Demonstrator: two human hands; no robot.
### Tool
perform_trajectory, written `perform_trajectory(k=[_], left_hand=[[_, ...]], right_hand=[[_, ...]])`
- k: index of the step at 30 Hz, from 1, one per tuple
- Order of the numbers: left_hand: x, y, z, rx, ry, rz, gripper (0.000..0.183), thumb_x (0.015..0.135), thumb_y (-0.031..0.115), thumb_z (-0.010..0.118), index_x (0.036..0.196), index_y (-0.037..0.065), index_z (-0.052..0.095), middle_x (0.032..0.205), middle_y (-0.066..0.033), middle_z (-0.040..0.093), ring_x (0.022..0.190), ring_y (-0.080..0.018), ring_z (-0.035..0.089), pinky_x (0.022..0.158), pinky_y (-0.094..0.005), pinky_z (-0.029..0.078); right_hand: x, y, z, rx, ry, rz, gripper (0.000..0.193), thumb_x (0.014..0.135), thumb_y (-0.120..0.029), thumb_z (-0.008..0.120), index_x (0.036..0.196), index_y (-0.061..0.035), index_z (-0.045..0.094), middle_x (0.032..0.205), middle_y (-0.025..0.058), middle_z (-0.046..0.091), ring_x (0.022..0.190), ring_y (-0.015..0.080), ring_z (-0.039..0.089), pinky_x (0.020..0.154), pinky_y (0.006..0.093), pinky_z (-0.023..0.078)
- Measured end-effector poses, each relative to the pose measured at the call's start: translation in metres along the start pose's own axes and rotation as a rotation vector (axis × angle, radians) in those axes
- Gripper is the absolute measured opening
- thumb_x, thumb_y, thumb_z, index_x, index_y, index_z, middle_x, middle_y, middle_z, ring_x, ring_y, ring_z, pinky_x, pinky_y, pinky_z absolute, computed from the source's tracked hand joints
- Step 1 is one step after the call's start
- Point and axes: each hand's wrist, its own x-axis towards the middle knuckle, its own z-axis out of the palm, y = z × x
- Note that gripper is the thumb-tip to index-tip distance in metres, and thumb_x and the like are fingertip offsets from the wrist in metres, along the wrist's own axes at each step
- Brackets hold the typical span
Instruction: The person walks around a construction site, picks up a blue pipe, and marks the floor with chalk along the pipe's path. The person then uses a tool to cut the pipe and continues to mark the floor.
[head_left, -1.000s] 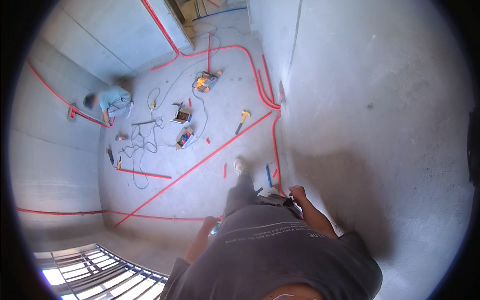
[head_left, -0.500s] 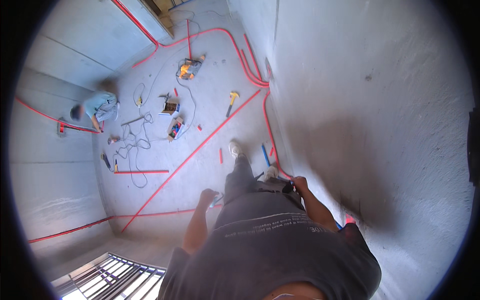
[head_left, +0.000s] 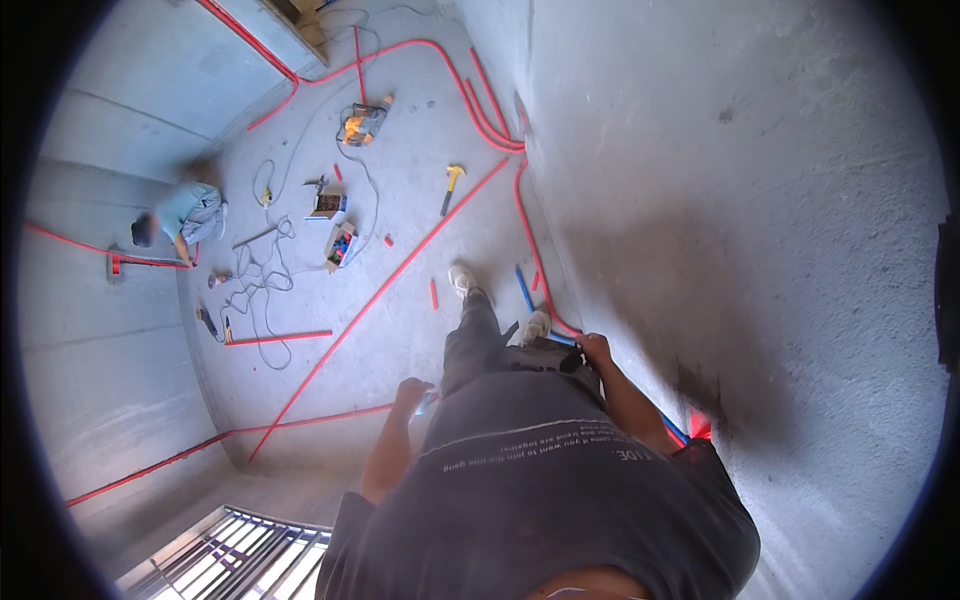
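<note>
Here, right hand (head_left: 594, 347): closed around the upper end of a blue pipe (head_left: 640, 400) that runs down along the concrete wall (head_left: 760, 250) past the person's hip.
Left hand (head_left: 412, 392): hangs at the side, fingers curled about a small pale object (head_left: 428, 402); too small to tell what it is or how firmly it is gripped.
Blue pipe's place: tight against the wall's foot, beside a red fitting (head_left: 700, 427), just behind the person's shoes.
Risk: I judge the long pipe could swing or slip in a one-handed grip and scrape the wall, since only one end is held.
Underfoot: short blue (head_left: 523, 288) and red offcuts (head_left: 433, 293) lie by the shoes, out from the wall; stepping on one could roll a foot.
Mid floor: a long red conduit (head_left: 385, 290) crosses diagonally away from the wall, with a hammer (head_left: 451, 184) near it.
In the way: loose grey cable (head_left: 262, 275) in loops, open boxes (head_left: 335, 225) and a yellow power tool (head_left: 360, 122), well apart from the wall.
Far side: a co-worker (head_left: 185, 215) crouches at the opposite wall by a red conduit.
</note>
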Motion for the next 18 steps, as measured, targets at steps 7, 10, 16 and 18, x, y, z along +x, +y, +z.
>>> perform_trajectory(k=[7, 10, 16, 18], left_hand=[[-0.012, 0.005, 0.007, 0.012, 0.014, 0.042, 0.026, 0.077, 0.022, 0.068, 0.08, -0.004, 0.068, 0.082, -0.0186, 0.066, 0.073, -0.0275, 0.064, 0.066, -0.0411, 0.049], [-0.019, 0.019, 0.009, 0.102, 0.034, 0.074, 0.024, 0.077, 0.021, 0.068, 0.079, -0.003, 0.068, 0.081, -0.0189, 0.066, 0.073, -0.0275, 0.064, 0.066, -0.041, 0.049], [0.006, -0.02, 0.011, 0.209, 0.044, 0.412, 0.027, 0.074, 0.023, 0.069, 0.077, -0.004, 0.069, 0.079, -0.0185, 0.066, 0.072, -0.0277, 0.063, 0.065, -0.0405, 0.048], [-0.003, 0.005, 0.018, 0.1, 0.039, 0.189, 0.025, 0.076, 0.023, 0.067, 0.079, -0.002, 0.07, 0.079, -0.0178, 0.066, 0.073, -0.0286, 0.063, 0.067, -0.0407, 0.049]], right_hand=[[-0.008, -0.009, -0.003, 0.067, -0.008, 0.003, 0.03, 0.08, -0.028, 0.062, 0.086, 0.0012, 0.063, 0.074, 0.0152, 0.064, 0.049, 0.0216, 0.055, 0.038, 0.0349, 0.041], [-0.01, -0.018, -0.007, 0.003, -0.001, 0.049, 0.028, 0.08, -0.027, 0.063, 0.083, 0.0007, 0.062, 0.072, 0.0137, 0.063, 0.049, 0.0212, 0.055, 0.039, 0.0345, 0.041], [-0.01, -0.023, -0.002, 0.074, -0.013, 0.011, 0.023, 0.079, -0.025, 0.065, 0.075, -0.003, 0.06, 0.063, 0.0082, 0.057, 0.046, 0.0184, 0.05, 0.038, 0.0331, 0.037], [-0.008, -0.018, -0.008, 0.096, 0.002, 0.013, 0.023, 0.079, -0.025, 0.065, 0.074, -0.0032, 0.06, 0.062, 0.0075, 0.056, 0.045, 0.0179, 0.049, 0.037, 0.0328, 0.037]])
